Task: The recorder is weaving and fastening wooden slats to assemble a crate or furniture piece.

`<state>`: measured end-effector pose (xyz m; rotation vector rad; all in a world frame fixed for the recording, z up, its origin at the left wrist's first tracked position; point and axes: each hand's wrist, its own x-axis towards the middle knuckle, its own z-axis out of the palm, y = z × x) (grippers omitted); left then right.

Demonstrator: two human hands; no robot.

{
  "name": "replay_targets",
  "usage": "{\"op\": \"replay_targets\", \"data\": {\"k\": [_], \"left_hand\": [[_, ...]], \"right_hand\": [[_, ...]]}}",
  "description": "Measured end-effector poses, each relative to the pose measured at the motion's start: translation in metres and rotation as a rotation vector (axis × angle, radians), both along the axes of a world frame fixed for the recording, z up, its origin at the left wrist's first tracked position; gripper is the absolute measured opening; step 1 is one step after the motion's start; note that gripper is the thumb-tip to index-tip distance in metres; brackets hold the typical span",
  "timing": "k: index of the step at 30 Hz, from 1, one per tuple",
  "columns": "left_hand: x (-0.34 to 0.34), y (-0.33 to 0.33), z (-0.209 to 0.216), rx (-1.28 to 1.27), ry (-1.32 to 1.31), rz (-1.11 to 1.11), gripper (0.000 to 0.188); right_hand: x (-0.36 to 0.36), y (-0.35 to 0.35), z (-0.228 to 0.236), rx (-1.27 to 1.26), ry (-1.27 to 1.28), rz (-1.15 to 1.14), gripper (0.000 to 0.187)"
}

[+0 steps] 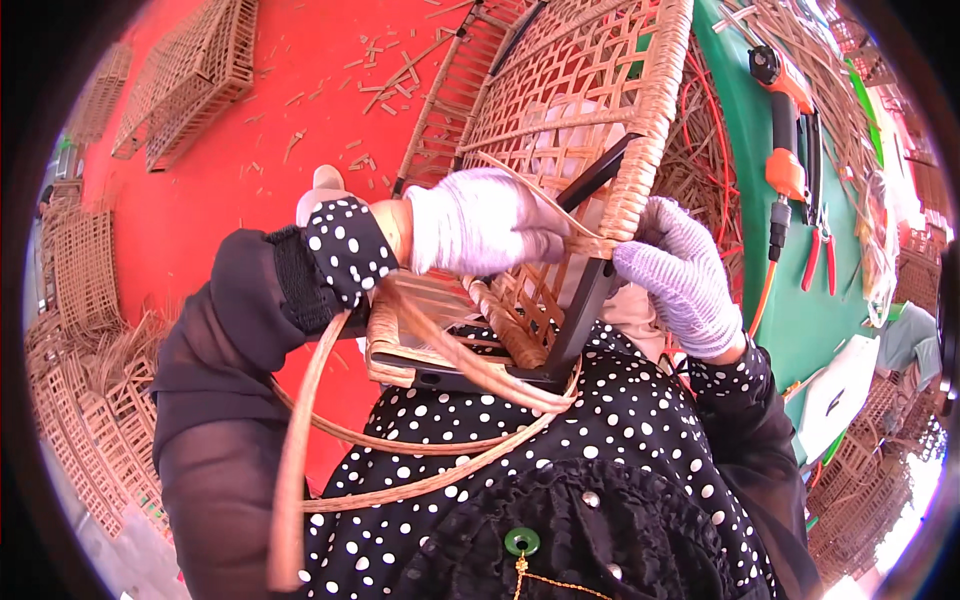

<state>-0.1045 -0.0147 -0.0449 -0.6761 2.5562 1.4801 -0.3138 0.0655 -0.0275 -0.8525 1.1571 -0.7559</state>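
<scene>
A long rattan strip (400, 440) loops over the lap, closest to us. The woven frame (570, 110) stands on the knees. The left hand (480, 222) is pinched shut on the strip at the rim. The right hand (685, 280) grips the rim. Pull tight and keep the strip flat, I think.

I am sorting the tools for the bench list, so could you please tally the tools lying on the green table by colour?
Orange and black power tool: 1
Red-handled pliers: 1
Total: 2
Both lie on the green table, apart from the right hand at the rattan frame.
</scene>
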Motion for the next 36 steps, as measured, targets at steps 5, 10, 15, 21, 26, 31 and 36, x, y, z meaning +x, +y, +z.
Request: {"op": "replay_targets", "data": {"k": [5, 10, 15, 21, 26, 31, 36], "left_hand": [[-0.007, 0.015, 0.005, 0.282, 0.186, 0.161, 0.025], [-0.007, 0.018, -0.020, 0.899, 0.368, 0.299, 0.022], [-0.015, 0.006, -0.022, 0.874, 0.341, 0.223, 0.021], [-0.012, -0.002, -0.020, 0.704, 0.368, 0.142, 0.019], [-0.020, 0.002, -0.031, 0.646, 0.461, 0.252, 0.021], [-0.024, 0.005, -0.034, 0.592, 0.457, 0.351, 0.023], [-0.028, 0.006, -0.037, 0.551, 0.398, 0.394, 0.025]], "right_hand": [[0.001, 0.000, 0.003, 0.000, 0.065, -0.035, 0.025], [0.004, -0.003, 0.009, 0.077, 0.051, -0.065, 0.028], [-0.023, 0.007, 0.013, -0.147, 0.487, -0.118, 0.026], [-0.177, 0.051, -0.031, -0.474, 1.332, -0.525, 0.027], [-0.281, 0.105, -0.034, -0.111, 1.680, -0.649, 0.028], [-0.363, 0.182, -0.025, 0.302, 1.636, -0.803, 0.035], [-0.355, 0.216, -0.068, 0.800, 1.587, -0.347, 0.058]]}}
